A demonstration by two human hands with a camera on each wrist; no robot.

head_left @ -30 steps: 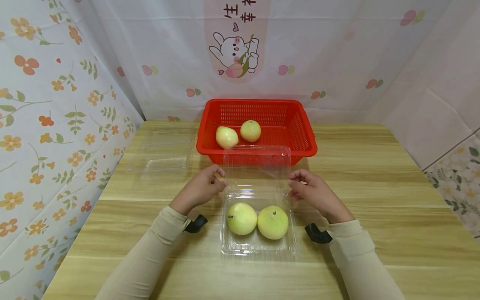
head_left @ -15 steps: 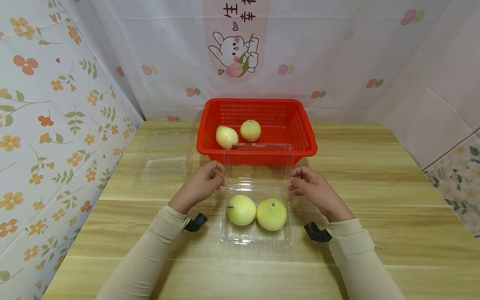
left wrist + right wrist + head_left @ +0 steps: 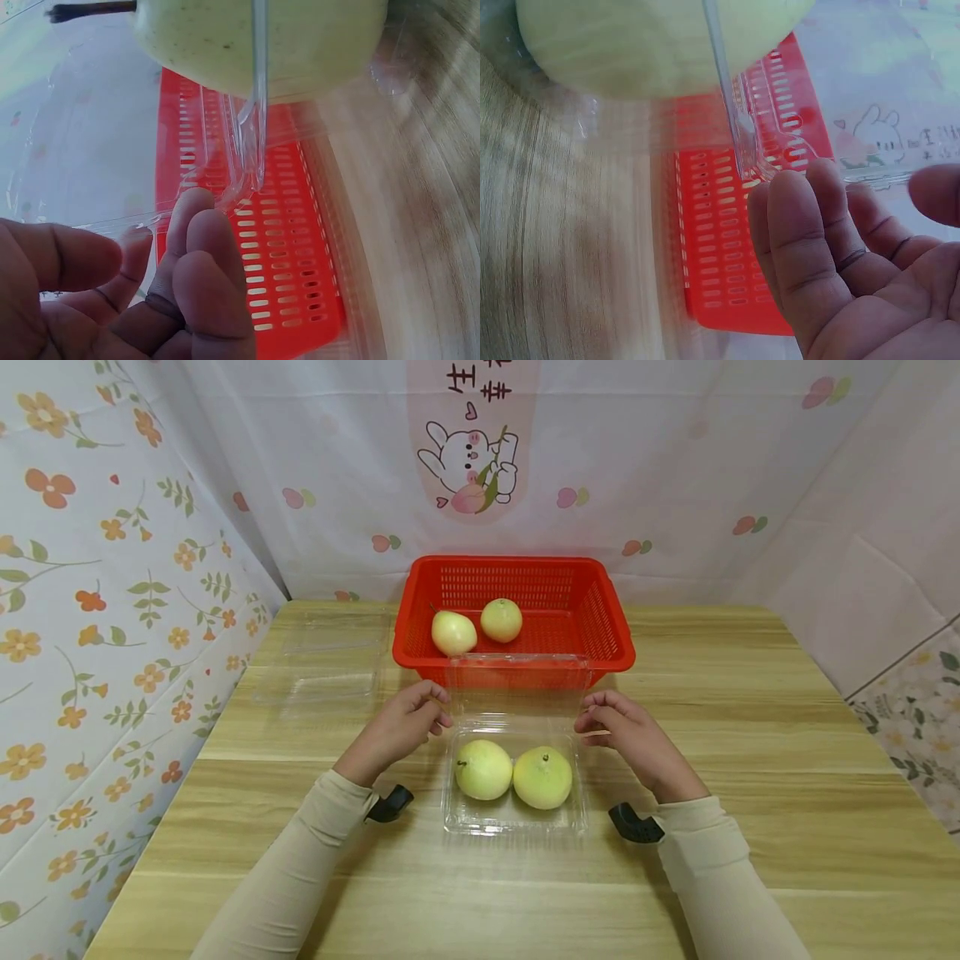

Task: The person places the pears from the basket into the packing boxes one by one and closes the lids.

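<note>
In the head view, a clear plastic clamshell box [image 3: 517,825] stands on the table with its lid [image 3: 517,693] raised. Two pale yellow-green pears, one left [image 3: 483,770] and one right [image 3: 543,777], sit side by side in its base. My left hand [image 3: 397,731] is at the lid's left edge, near the hinge, fingers loosely bent. At the opposite edge is my right hand [image 3: 633,739], thumb and fingers apart. Both wrist views show fingertips [image 3: 199,217] [image 3: 795,202] at the box's hinge corners; whether they touch the plastic is hard to tell.
Behind the box stands a red plastic basket [image 3: 513,677] holding a left pear [image 3: 453,633] and a right pear [image 3: 501,621]. More clear plastic packaging [image 3: 326,656] lies at the table's back left. Patterned cloth hangs behind and at the left.
The clamshell base with its two pears has shifted away from me, toward the red basket. The lid stays raised, and both hands keep to its sides with only slight movement.
</note>
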